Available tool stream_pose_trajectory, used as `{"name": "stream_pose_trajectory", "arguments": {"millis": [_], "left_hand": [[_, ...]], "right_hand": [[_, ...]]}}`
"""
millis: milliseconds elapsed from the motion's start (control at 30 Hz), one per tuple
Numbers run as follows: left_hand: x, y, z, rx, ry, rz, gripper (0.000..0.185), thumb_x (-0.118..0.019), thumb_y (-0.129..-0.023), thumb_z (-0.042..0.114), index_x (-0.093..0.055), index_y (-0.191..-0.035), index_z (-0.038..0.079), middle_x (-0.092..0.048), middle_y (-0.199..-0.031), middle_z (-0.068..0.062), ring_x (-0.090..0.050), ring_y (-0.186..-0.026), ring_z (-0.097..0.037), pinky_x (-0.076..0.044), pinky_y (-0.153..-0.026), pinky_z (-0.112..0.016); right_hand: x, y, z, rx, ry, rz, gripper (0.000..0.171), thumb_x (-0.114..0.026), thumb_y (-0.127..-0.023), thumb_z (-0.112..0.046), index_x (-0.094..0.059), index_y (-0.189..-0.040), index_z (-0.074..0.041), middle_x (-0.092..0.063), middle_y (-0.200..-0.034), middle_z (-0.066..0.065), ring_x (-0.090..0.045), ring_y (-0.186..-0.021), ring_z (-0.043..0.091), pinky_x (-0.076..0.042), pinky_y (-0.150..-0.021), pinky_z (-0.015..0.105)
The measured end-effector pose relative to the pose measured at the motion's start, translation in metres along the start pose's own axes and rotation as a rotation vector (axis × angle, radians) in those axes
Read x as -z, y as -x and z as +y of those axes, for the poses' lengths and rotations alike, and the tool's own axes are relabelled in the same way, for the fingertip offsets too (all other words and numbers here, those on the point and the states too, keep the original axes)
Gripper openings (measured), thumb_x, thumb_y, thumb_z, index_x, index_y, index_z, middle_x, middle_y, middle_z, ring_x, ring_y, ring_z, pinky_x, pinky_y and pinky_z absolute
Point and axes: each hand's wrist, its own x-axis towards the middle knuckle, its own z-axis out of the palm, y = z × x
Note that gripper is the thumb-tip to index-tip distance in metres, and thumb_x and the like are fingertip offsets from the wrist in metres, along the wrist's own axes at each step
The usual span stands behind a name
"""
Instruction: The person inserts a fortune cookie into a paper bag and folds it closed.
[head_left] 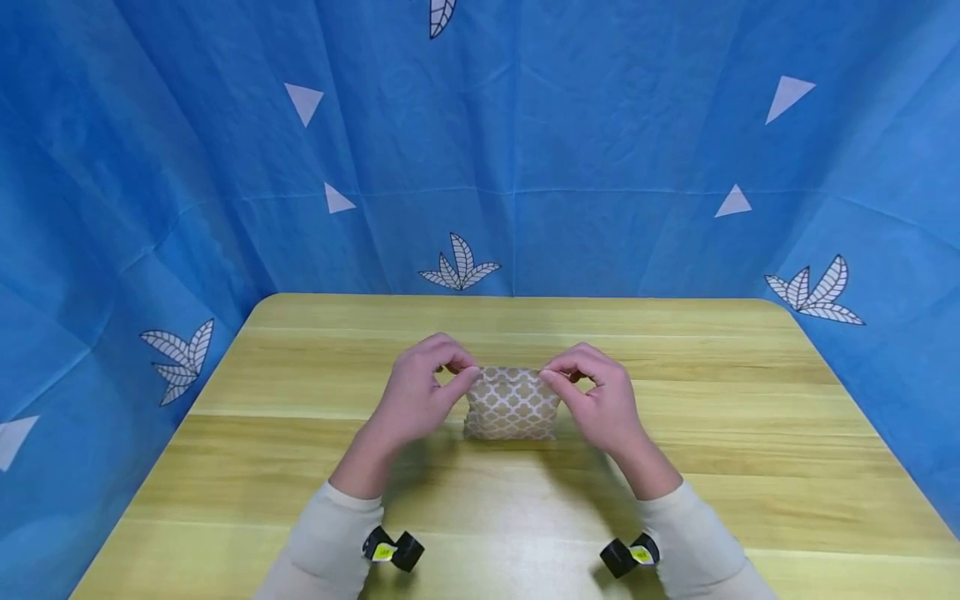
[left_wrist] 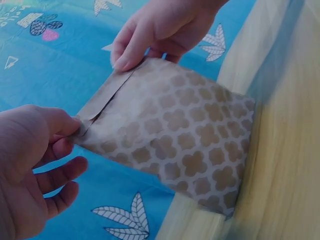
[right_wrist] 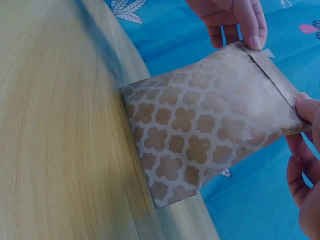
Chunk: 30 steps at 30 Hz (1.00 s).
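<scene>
A brown paper bag with a white lattice pattern stands on its bottom edge on the wooden table, between both hands. My left hand pinches its upper left corner between thumb and forefinger. At the upper right corner, my right hand pinches in the same way. In the left wrist view, a plain strip runs along the top of the bag, folded over with a dark gap under its edge. From the right wrist view, the bag looks slightly bulged, its contents hidden.
The light wooden table has rounded far corners. Behind it and at both sides hangs a blue curtain with white leaves and triangles. A small black device sits at the left cuff, another black device at the right.
</scene>
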Motion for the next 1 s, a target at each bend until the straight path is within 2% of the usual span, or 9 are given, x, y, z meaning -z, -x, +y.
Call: {"name": "stream_pose_trajectory", "arguments": {"millis": [333, 433, 533, 633, 700, 767, 833, 900, 1000], "left_hand": [[0.01, 0.002, -0.006, 0.113, 0.034, -0.013, 0.008, -0.072, -0.093, 0.013, -0.071, -0.086, 0.014, -0.063, -0.087, 0.007, -0.058, -0.082, -0.012, -0.053, -0.069, -0.042], [0.009, 0.004, -0.008, 0.147, 0.089, 0.005, 0.007, -0.072, -0.093, 0.013, -0.072, -0.087, 0.013, -0.063, -0.087, 0.005, -0.059, -0.08, -0.013, -0.054, -0.068, -0.039], [0.006, 0.006, -0.011, 0.178, 0.167, 0.059, 0.006, -0.071, -0.094, 0.011, -0.072, -0.088, 0.012, -0.064, -0.085, 0.002, -0.059, -0.075, -0.016, -0.053, -0.065, -0.034], [0.004, 0.008, -0.009, 0.235, 0.243, 0.079, 0.005, -0.071, -0.094, 0.012, -0.072, -0.097, 0.008, -0.067, -0.089, -0.002, -0.062, -0.078, -0.02, -0.054, -0.069, -0.036], [0.001, 0.01, -0.01, 0.273, 0.28, 0.04, 0.019, -0.074, -0.091, 0.013, -0.069, -0.109, 0.007, -0.067, -0.095, -0.005, -0.065, -0.083, -0.02, -0.056, -0.074, -0.037], [-0.005, 0.011, -0.012, 0.314, 0.275, -0.036, 0.036, -0.078, -0.088, 0.016, -0.065, -0.12, 0.007, -0.065, -0.1, -0.005, -0.067, -0.089, -0.02, -0.057, -0.078, -0.037], [-0.013, 0.012, -0.019, 0.328, 0.254, -0.106, 0.044, -0.081, -0.085, 0.018, -0.063, -0.124, 0.009, -0.064, -0.101, -0.003, -0.066, -0.091, -0.017, -0.057, -0.077, -0.033], [-0.02, 0.013, -0.02, 0.347, 0.23, -0.141, 0.04, -0.082, -0.085, 0.018, -0.065, -0.119, 0.01, -0.064, -0.1, -0.002, -0.066, -0.09, -0.017, -0.057, -0.074, -0.031], [-0.025, 0.014, -0.021, 0.377, 0.231, -0.147, 0.026, -0.08, -0.086, 0.018, -0.066, -0.107, 0.011, -0.066, -0.097, -0.001, -0.064, -0.091, -0.019, -0.057, -0.071, -0.033]], "right_hand": [[0.001, -0.001, 0.002, -0.02, -0.022, -0.003, 0.017, -0.071, -0.08, 0.02, -0.072, -0.082, 0.003, -0.066, -0.077, 0.012, -0.057, -0.07, 0.019, -0.05, -0.067, 0.024], [0.001, -0.001, 0.001, -0.038, -0.027, -0.008, 0.016, -0.071, -0.081, 0.019, -0.072, -0.083, 0.003, -0.066, -0.077, 0.012, -0.057, -0.07, 0.019, -0.049, -0.067, 0.025], [0.001, -0.002, 0.001, -0.062, -0.042, -0.008, 0.014, -0.071, -0.082, 0.017, -0.072, -0.084, 0.003, -0.066, -0.077, 0.013, -0.057, -0.07, 0.02, -0.05, -0.067, 0.026], [0.001, -0.002, 0.002, -0.087, -0.056, -0.003, 0.013, -0.07, -0.083, 0.017, -0.072, -0.085, 0.004, -0.065, -0.078, 0.014, -0.057, -0.069, 0.02, -0.051, -0.066, 0.026], [0.002, -0.001, 0.003, -0.099, -0.064, -0.001, 0.011, -0.069, -0.085, 0.015, -0.072, -0.086, 0.004, -0.065, -0.079, 0.014, -0.058, -0.069, 0.02, -0.051, -0.066, 0.026], [0.001, -0.001, 0.006, -0.105, -0.072, 0.002, 0.008, -0.069, -0.087, 0.013, -0.072, -0.087, 0.005, -0.065, -0.08, 0.014, -0.058, -0.068, 0.021, -0.052, -0.067, 0.026], [0.0, -0.001, 0.009, -0.109, -0.078, 0.008, 0.004, -0.069, -0.088, 0.01, -0.071, -0.088, 0.007, -0.065, -0.081, 0.015, -0.058, -0.068, 0.021, -0.052, -0.066, 0.026], [-0.003, 0.001, 0.018, -0.129, -0.091, 0.018, 0.003, -0.069, -0.089, 0.009, -0.071, -0.091, 0.007, -0.065, -0.083, 0.016, -0.059, -0.068, 0.021, -0.052, -0.066, 0.026], [-0.005, 0.006, 0.032, -0.222, -0.115, 0.027, 0.015, -0.069, -0.09, 0.005, -0.07, -0.106, 0.005, -0.067, -0.09, 0.016, -0.062, -0.075, 0.019, -0.053, -0.067, 0.025]]}}
